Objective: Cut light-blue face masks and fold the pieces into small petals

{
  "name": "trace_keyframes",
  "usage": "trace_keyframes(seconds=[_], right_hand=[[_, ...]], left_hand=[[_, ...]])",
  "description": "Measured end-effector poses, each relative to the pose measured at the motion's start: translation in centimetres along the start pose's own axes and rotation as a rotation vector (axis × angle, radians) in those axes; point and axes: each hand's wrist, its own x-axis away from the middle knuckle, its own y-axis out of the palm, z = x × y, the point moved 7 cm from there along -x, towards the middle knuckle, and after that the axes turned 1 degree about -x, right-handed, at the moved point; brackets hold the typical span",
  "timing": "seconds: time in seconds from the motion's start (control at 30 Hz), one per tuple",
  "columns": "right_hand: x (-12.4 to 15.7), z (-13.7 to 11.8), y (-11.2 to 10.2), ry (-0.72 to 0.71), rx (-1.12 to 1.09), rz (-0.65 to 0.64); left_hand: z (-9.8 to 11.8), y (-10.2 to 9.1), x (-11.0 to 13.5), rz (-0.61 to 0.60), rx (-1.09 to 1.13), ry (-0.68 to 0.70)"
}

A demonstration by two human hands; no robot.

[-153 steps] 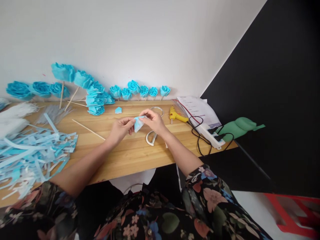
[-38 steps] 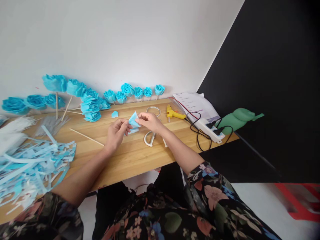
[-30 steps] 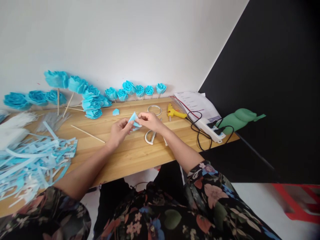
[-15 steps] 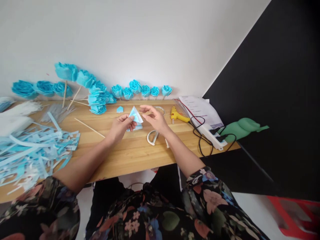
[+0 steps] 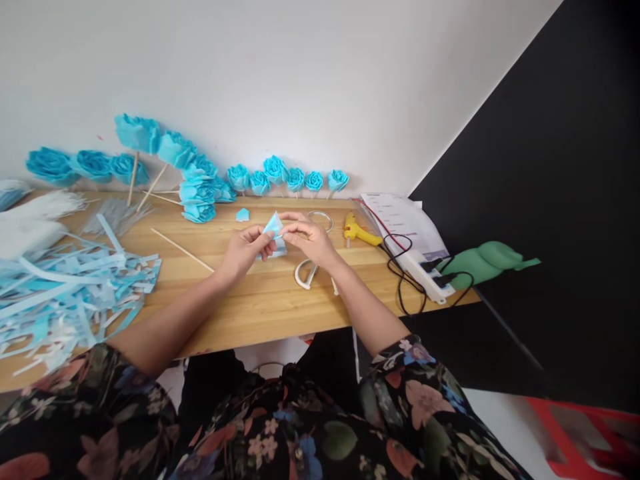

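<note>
A small folded piece of light-blue paper [image 5: 273,225], with a pointed top, is held up between my hands over the table. My left hand [image 5: 244,252] pinches it from the left. At its right edge, the thumb and fingertips of my right hand [image 5: 314,241] are closed on it. Just below lies more light-blue paper [image 5: 279,249], partly covered by my left hand. Scissors [image 5: 303,275] rest under my right hand and wrist, their handles showing and the rest hidden. Behind my hands a small blue paper piece [image 5: 243,215] lies flat on the wood.
Blue paper roses [image 5: 275,171] on sticks line the wall. Paper strips [image 5: 75,293] are heaped on the left, near a loose wooden stick [image 5: 183,250]. To the right are a yellow glue gun [image 5: 360,231], printed sheets [image 5: 400,217], a power strip [image 5: 425,275] with cables and a green object [image 5: 487,262].
My right hand has moved left and its fingers have closed on the paper's edge. The paper looks narrower, folded over. The camera view has shifted slightly.
</note>
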Motion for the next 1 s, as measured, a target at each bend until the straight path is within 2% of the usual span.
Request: trace_keyframes(seconds=[0.13, 0.27, 0.5, 0.73, 1.0], right_hand=[[0.1, 1.1, 0.3, 0.135, -0.128, 0.022], [0.2, 1.9, 0.3, 0.222, -0.145, 0.057], [0.1, 2.2, 0.4, 0.222, -0.227, 0.058], [0.2, 2.1, 0.8, 0.235, -0.185, 0.019], [0.3, 1.9, 1.0, 0.222, -0.226, 0.014]], left_hand=[[0.4, 0.1, 0.1, -0.008, -0.048, 0.025], [0.4, 0.2, 0.1, -0.011, -0.075, 0.037], [0.1, 0.2, 0.0, -0.014, -0.105, 0.030], [0.6, 0.4, 0.3, -0.010, -0.172, 0.060], [0.1, 0.4, 0.0, -0.042, -0.128, 0.025]])
